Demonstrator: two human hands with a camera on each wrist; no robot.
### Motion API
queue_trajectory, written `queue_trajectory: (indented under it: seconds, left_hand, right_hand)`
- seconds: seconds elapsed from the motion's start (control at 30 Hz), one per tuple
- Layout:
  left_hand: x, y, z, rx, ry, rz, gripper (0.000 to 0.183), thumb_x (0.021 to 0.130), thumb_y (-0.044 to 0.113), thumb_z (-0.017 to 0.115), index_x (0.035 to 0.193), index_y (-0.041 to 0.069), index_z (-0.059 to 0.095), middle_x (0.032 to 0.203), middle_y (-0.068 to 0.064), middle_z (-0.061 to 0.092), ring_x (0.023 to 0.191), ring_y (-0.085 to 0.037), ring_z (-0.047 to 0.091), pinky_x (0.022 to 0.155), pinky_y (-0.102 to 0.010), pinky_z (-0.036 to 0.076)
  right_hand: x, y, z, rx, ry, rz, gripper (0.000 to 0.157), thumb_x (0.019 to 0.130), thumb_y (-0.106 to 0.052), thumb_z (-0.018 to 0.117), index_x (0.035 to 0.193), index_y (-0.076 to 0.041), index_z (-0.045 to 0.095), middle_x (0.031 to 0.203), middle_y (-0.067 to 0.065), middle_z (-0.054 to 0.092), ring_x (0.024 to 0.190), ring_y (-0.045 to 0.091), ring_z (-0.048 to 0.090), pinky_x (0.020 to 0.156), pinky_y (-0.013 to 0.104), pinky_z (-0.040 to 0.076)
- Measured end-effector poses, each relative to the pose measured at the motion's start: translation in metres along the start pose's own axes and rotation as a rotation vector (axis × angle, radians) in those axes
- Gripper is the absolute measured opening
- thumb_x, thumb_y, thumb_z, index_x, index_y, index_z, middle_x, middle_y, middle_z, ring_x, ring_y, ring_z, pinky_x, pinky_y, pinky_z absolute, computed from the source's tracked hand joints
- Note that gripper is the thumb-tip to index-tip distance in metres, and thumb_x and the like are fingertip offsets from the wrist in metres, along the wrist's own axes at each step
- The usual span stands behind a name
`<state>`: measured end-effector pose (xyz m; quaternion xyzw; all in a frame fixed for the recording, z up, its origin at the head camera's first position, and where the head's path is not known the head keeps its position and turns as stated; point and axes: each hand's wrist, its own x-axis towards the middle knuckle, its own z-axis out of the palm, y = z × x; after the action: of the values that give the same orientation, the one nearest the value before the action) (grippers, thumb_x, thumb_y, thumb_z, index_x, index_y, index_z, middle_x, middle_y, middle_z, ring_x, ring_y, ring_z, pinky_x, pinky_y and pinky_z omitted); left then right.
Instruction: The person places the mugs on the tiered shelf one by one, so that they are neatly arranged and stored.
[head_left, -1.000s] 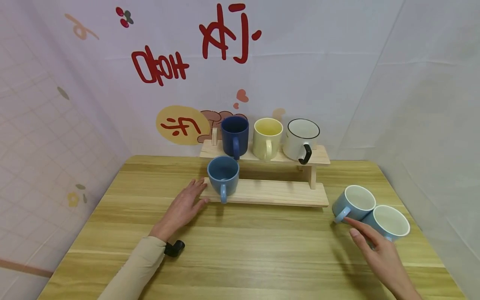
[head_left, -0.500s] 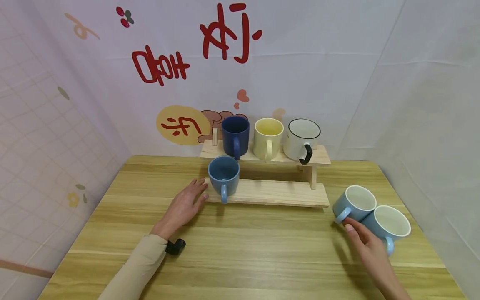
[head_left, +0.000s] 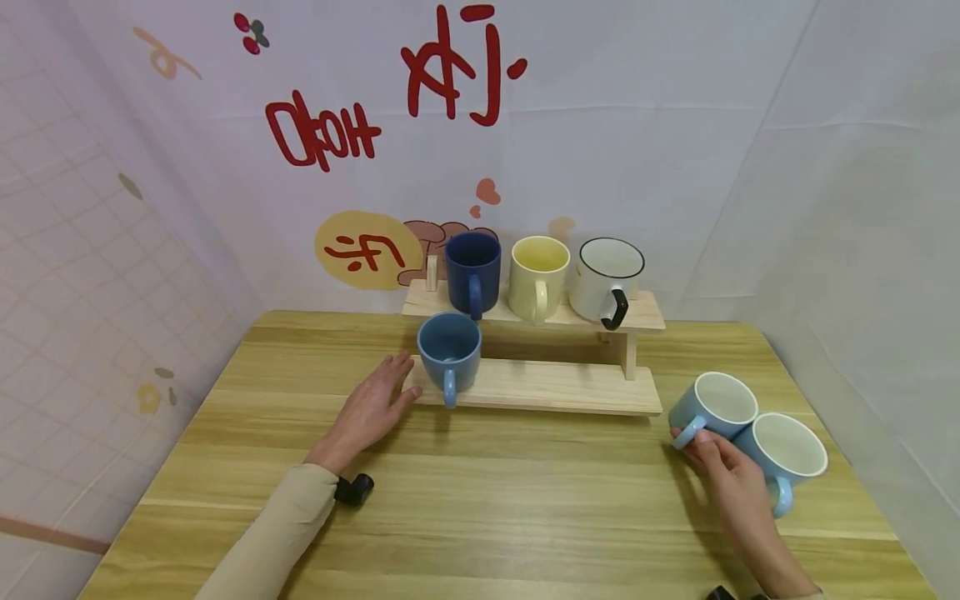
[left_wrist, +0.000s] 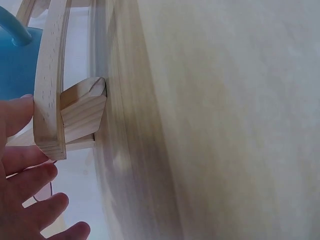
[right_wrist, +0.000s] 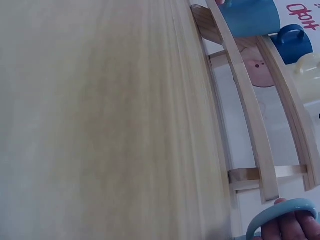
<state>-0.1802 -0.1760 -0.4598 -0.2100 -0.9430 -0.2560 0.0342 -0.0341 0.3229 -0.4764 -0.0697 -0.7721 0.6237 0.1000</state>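
Note:
At the right of the head view, my right hand [head_left: 731,483] holds the handle of a light blue mug [head_left: 693,412] with a white inside. Its fingers [right_wrist: 290,227] pass through the handle loop in the right wrist view. A second light blue mug [head_left: 787,450] stands right beside it. My left hand [head_left: 367,417] rests at the left end of the wooden two-tier rack [head_left: 555,387], fingers extended and thumb at the lower board's edge. Close to that hand, a medium-blue mug [head_left: 450,350] stands on the lower tier, its handle facing me.
On the upper tier stand a dark blue mug [head_left: 472,271], a pale yellow mug [head_left: 538,279] and a white mug [head_left: 607,279] with black rim and handle. The rack sits on a wood-grain table [head_left: 495,508], with printed cloth [head_left: 637,108] hanging behind and at both sides.
My right hand has moved left and slightly up to the nearer mug's handle, and its fingers have closed on it. The left hand stays at the rack's end.

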Motion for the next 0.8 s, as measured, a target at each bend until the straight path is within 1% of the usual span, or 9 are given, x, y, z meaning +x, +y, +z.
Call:
queue_trajectory:
  seconds: [0.07,0.17,0.33,0.43,0.5,0.6,0.7,0.8]
  left_hand:
    - [0.000,0.000,0.000,-0.009,-0.004,-0.003,0.062,0.105,0.031,0.062,0.152,-0.005,0.046,0.160,-0.024,0.039,0.148,-0.046,0.035,0.117,-0.062,0.032]
    - [-0.001,0.001,0.001,-0.019,-0.008,-0.008,0.062,0.106,0.031,0.062,0.153,-0.005,0.045,0.160,-0.023,0.040,0.148,-0.046,0.035,0.117,-0.061,0.033]
    - [-0.002,0.002,0.001,-0.022,-0.008,-0.013,0.062,0.106,0.031,0.061,0.153,-0.006,0.044,0.160,-0.024,0.040,0.147,-0.045,0.037,0.117,-0.060,0.034]
    - [-0.002,0.003,0.000,-0.022,-0.010,-0.008,0.062,0.106,0.031,0.061,0.153,-0.006,0.044,0.160,-0.024,0.040,0.147,-0.045,0.038,0.117,-0.060,0.034]
    - [-0.002,0.002,0.000,-0.017,-0.014,-0.004,0.062,0.106,0.031,0.062,0.153,-0.006,0.044,0.160,-0.024,0.040,0.146,-0.045,0.038,0.117,-0.060,0.034]
    - [-0.002,0.002,0.000,-0.018,-0.019,-0.003,0.062,0.106,0.031,0.061,0.153,-0.005,0.044,0.161,-0.023,0.040,0.147,-0.045,0.038,0.117,-0.060,0.034]
    - [-0.002,0.001,0.000,-0.025,-0.021,-0.003,0.062,0.106,0.031,0.060,0.154,-0.005,0.043,0.161,-0.023,0.039,0.147,-0.044,0.038,0.117,-0.060,0.034]
    - [-0.002,0.000,-0.001,-0.028,-0.022,-0.009,0.062,0.106,0.031,0.060,0.154,-0.005,0.043,0.161,-0.023,0.039,0.147,-0.043,0.038,0.116,-0.060,0.035]
  right_hand:
    - [0.002,0.001,0.000,0.080,-0.004,0.006,0.048,0.112,-0.025,0.049,0.132,0.018,0.056,0.115,-0.009,0.076,0.109,-0.002,0.068,0.092,0.012,0.051]
    - [0.005,0.001,0.002,0.121,0.004,0.010,0.048,0.111,-0.026,0.051,0.131,0.018,0.057,0.112,-0.007,0.077,0.108,0.000,0.069,0.091,0.014,0.053]
    - [0.009,0.001,0.006,0.115,0.037,0.030,0.042,0.110,-0.025,0.054,0.121,0.015,0.061,0.105,-0.008,0.078,0.103,-0.002,0.070,0.090,0.011,0.052]
    - [0.010,0.000,0.009,0.070,0.069,0.034,0.039,0.109,-0.025,0.055,0.116,0.013,0.063,0.101,-0.010,0.078,0.100,-0.004,0.070,0.089,0.009,0.050]
    - [0.009,-0.001,0.011,0.020,0.108,0.023,0.036,0.109,-0.023,0.055,0.114,0.012,0.063,0.097,-0.012,0.078,0.098,-0.006,0.069,0.088,0.008,0.049]
    - [0.006,-0.002,0.014,-0.004,0.187,0.003,0.034,0.109,-0.020,0.056,0.112,0.013,0.063,0.092,-0.013,0.077,0.094,-0.006,0.069,0.086,0.007,0.049]
    - [0.002,-0.003,0.016,0.038,0.239,-0.014,0.031,0.108,-0.016,0.056,0.113,0.013,0.064,0.090,-0.011,0.078,0.095,-0.004,0.069,0.086,0.008,0.048]
    - [0.000,-0.004,0.016,0.099,0.239,-0.035,0.029,0.108,-0.014,0.057,0.113,0.013,0.065,0.091,-0.007,0.078,0.096,-0.001,0.069,0.087,0.010,0.048]
